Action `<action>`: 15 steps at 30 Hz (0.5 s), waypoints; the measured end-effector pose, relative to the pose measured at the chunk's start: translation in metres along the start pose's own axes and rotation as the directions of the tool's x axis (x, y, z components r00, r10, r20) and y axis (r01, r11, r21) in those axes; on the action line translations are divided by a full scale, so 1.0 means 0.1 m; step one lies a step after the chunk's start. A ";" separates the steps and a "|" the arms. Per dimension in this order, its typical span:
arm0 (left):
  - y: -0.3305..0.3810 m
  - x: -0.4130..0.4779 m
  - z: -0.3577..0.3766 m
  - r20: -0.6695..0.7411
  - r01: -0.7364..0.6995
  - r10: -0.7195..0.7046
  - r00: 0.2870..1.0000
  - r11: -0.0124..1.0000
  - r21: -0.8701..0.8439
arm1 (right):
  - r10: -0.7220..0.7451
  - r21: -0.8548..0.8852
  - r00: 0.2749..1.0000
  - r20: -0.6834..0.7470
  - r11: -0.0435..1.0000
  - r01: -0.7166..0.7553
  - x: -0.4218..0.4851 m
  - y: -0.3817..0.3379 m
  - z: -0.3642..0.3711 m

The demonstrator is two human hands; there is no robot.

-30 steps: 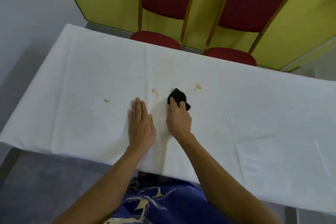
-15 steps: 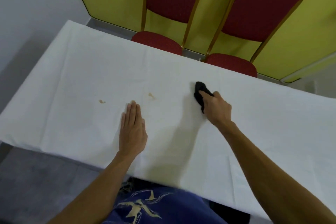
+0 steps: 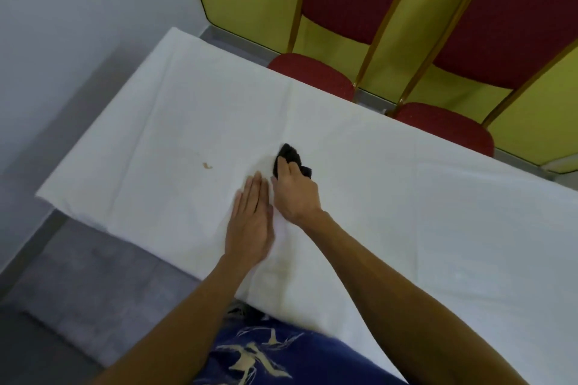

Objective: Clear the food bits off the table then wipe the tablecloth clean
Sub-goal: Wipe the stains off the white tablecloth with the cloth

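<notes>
A white tablecloth [image 3: 406, 203] covers the long table. My right hand [image 3: 295, 194] grips a small black cloth [image 3: 289, 155] and presses it onto the tablecloth near the centre crease. My left hand [image 3: 250, 222] lies flat on the tablecloth just left of the right hand, fingers straight and together. One small brown stain [image 3: 207, 165] shows on the cloth to the left of both hands. Whatever lies under the black cloth is hidden.
Two red chairs with gold frames, the left chair [image 3: 312, 72] and the right chair [image 3: 444, 125], stand tucked against the table's far side before a yellow wall. A grey wall [image 3: 62, 40] and grey floor lie to the left of the table's end.
My right hand has swept the black cloth back left, from the right stain to the spot beside my left hand. The two stains near the centre no longer show. The camera shifted.
</notes>
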State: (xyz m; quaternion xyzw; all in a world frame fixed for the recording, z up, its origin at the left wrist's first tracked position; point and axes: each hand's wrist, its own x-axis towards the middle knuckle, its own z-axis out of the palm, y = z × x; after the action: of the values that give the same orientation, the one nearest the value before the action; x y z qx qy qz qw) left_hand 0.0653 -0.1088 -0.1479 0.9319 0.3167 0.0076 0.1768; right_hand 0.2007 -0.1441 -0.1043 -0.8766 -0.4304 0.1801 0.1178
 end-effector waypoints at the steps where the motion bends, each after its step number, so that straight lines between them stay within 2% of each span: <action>1: 0.01 0.00 0.00 -0.001 0.000 0.000 1.000 1.000 0.002 | -0.084 -0.035 0.996 0.038 0.996 0.085 -0.01 -0.01 0.01; 4: 0.04 -0.01 -0.01 -0.021 0.024 -0.024 0.999 1.000 -0.014 | -0.270 -0.069 0.951 0.153 0.957 0.283 -0.05 0.14 -0.09; 6: 0.02 -0.02 -0.03 -0.023 0.027 -0.027 0.999 1.000 -0.015 | -0.327 -0.065 0.922 0.209 0.936 0.347 -0.05 0.34 -0.19; 8: 0.02 -0.02 -0.04 -0.019 0.017 -0.018 1.000 1.000 -0.005 | -0.258 -0.047 0.947 0.190 0.961 0.271 0.04 0.55 -0.35; 10: 0.03 -0.02 -0.08 -0.046 0.054 -0.056 0.997 0.998 -0.024 | -0.098 -0.024 0.995 0.026 0.995 0.099 0.23 0.74 -0.55; 12: -0.04 -0.07 -0.17 -0.084 0.137 -0.141 0.986 0.989 -0.057 | 0.078 0.029 0.988 -0.130 0.997 -0.074 0.38 0.82 -0.66; 13: -0.14 -0.12 -0.23 -0.109 0.170 -0.177 0.978 0.983 -0.073 | 0.140 0.054 0.979 -0.149 0.990 -0.133 0.41 0.78 -0.66; 15: -0.42 -0.23 -0.35 -0.156 0.226 -0.240 0.958 0.969 -0.101 | 0.176 0.055 0.981 -0.084 0.984 -0.172 0.36 0.57 -0.49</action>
State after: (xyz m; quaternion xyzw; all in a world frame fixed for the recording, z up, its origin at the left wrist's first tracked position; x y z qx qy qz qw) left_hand 0.0182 -0.0800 -0.1269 0.8760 0.4376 0.0777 0.1875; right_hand 0.2821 -0.1520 -0.0883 -0.9149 -0.3420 0.1611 0.1412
